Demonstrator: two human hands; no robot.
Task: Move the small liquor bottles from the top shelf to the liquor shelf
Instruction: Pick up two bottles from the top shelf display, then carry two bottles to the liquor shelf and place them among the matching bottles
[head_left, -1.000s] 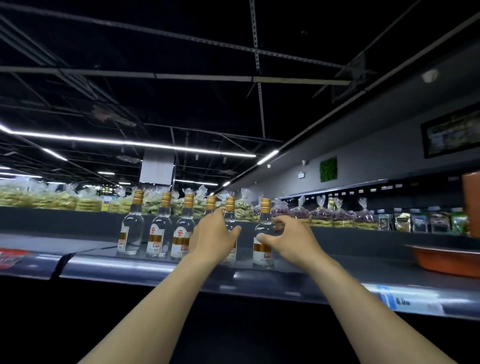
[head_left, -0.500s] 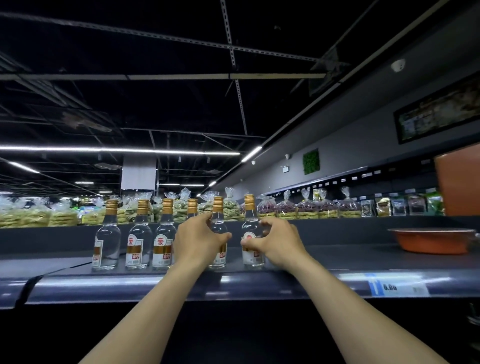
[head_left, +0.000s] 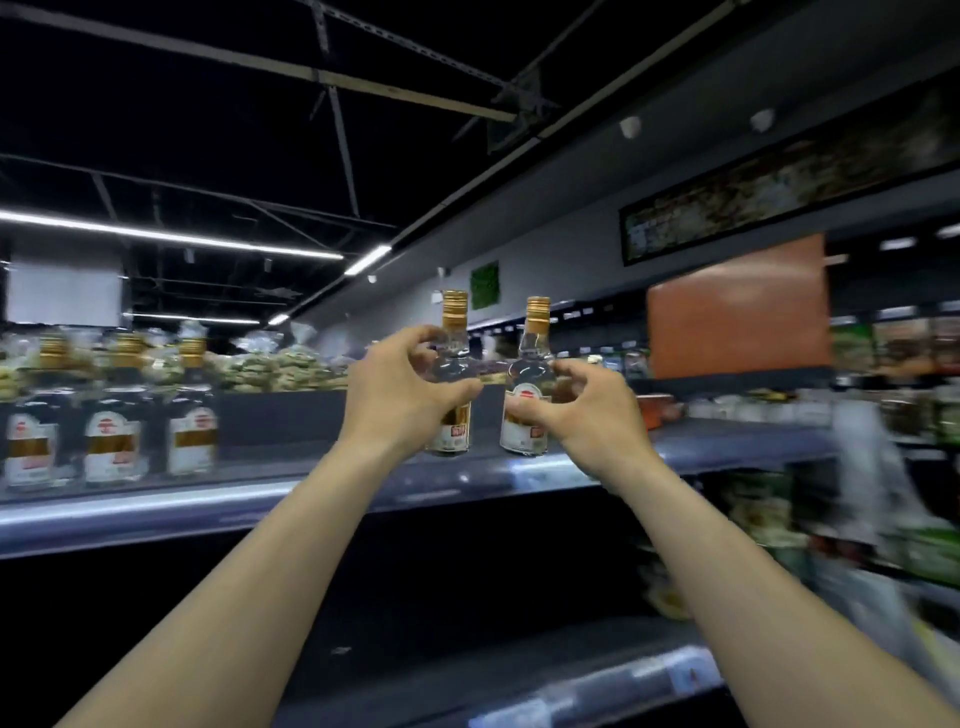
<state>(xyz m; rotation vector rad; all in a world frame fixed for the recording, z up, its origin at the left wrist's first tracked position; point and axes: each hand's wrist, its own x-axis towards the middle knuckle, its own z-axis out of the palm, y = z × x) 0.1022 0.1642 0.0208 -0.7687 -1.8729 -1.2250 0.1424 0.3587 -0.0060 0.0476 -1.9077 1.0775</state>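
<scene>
My left hand (head_left: 400, 387) is wrapped around a small clear liquor bottle (head_left: 453, 358) with a gold cap and a white and gold label. My right hand (head_left: 579, 410) grips a second matching bottle (head_left: 527, 374) just to its right. Both bottles are upright and held slightly above the front of the grey top shelf (head_left: 249, 499). Three more small bottles (head_left: 111, 431) stand in a row on that shelf at the far left, blurred.
Bagged snacks (head_left: 270, 366) line the back of the shelf. An orange sign (head_left: 737, 306) and an orange basin (head_left: 657, 408) are at the right. Lower shelves with blurred packaged goods (head_left: 883, 519) sit at the right. A lower shelf edge (head_left: 597, 691) runs below my arms.
Both hands closed on a bottle each and lifted them off the shelf toward me. The view has swung right, so the remaining bottles slid to the left edge.
</scene>
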